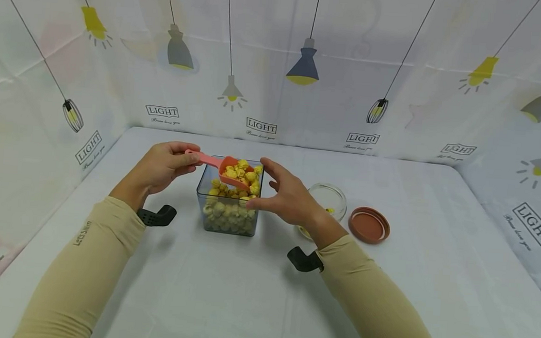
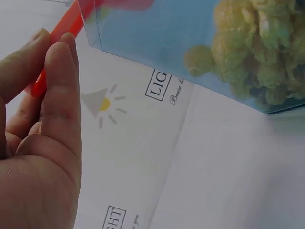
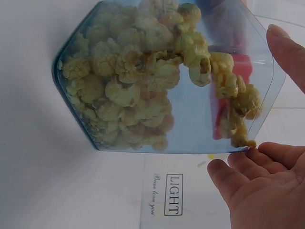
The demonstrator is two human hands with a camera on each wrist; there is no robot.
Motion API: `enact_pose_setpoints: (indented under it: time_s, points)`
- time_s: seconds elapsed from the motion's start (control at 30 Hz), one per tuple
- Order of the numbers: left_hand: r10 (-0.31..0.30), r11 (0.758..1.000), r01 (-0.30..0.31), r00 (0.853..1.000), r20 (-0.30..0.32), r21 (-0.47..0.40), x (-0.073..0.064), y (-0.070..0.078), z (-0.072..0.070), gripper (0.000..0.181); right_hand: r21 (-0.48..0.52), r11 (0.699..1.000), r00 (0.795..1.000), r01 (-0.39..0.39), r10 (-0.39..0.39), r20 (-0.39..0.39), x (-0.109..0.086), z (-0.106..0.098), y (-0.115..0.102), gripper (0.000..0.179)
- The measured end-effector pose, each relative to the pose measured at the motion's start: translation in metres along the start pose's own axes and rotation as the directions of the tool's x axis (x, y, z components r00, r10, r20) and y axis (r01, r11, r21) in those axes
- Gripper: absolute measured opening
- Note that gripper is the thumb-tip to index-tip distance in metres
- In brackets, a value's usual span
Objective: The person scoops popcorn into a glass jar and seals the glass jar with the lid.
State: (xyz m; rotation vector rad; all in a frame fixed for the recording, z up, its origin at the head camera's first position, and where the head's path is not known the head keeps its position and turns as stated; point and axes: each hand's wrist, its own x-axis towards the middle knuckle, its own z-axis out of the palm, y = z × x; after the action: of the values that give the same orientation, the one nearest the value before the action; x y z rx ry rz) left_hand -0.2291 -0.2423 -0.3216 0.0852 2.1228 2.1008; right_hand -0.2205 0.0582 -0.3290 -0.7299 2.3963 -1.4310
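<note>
A coral-red scoop (image 1: 227, 167) loaded with yellow popcorn is tilted inside the mouth of a square clear plastic container (image 1: 208, 179). My left hand (image 1: 167, 165) pinches its handle between thumb and fingers, left of the container. Popcorn (image 3: 124, 90) fills the container's lower part, and some pieces lean up the right side beside the scoop. My right hand (image 1: 287, 193) spans the container's right side, thumb at the near top corner and fingers at the far one. In the right wrist view the fingertips (image 3: 223, 172) meet the container's edge.
Right of the container stands a round clear glass jar (image 1: 336, 189) with a few yellow bits inside, partly hidden behind my right wrist. A brown-red round lid (image 1: 369, 225) lies farther right on the white tabletop (image 1: 216, 290). A lamp-printed cloth (image 1: 265, 106) encloses the back and sides.
</note>
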Motion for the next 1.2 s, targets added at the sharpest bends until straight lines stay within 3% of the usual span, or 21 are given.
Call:
enact_pose_setpoints:
  time_s: [0.33, 1.0, 1.2]
  points:
    - [0.005, 1.0, -0.005, 1.0, -0.015, -0.029, 0.0027, -0.0016, 0.0077, 0.045, -0.005, 1.0, 1.0, 0.002, -0.002, -0.001, -0.0002, -0.0011, -0.0005, 0.1]
    - [0.001, 0.991, -0.006, 0.999, -0.038, -0.131, -0.0006, -0.0062, 0.0013, 0.04, -0.025, 1.0, 1.0, -0.019, 0.019, -0.002, -0.0011, -0.0012, -0.0013, 0.099]
    - [0.006, 0.993, -0.011, 0.999, -0.041, -0.113, -0.0032, -0.008, -0.0012, 0.043, -0.023, 1.0, 1.0, -0.021, 0.021, -0.004, -0.0002, -0.0011, -0.0001, 0.099]
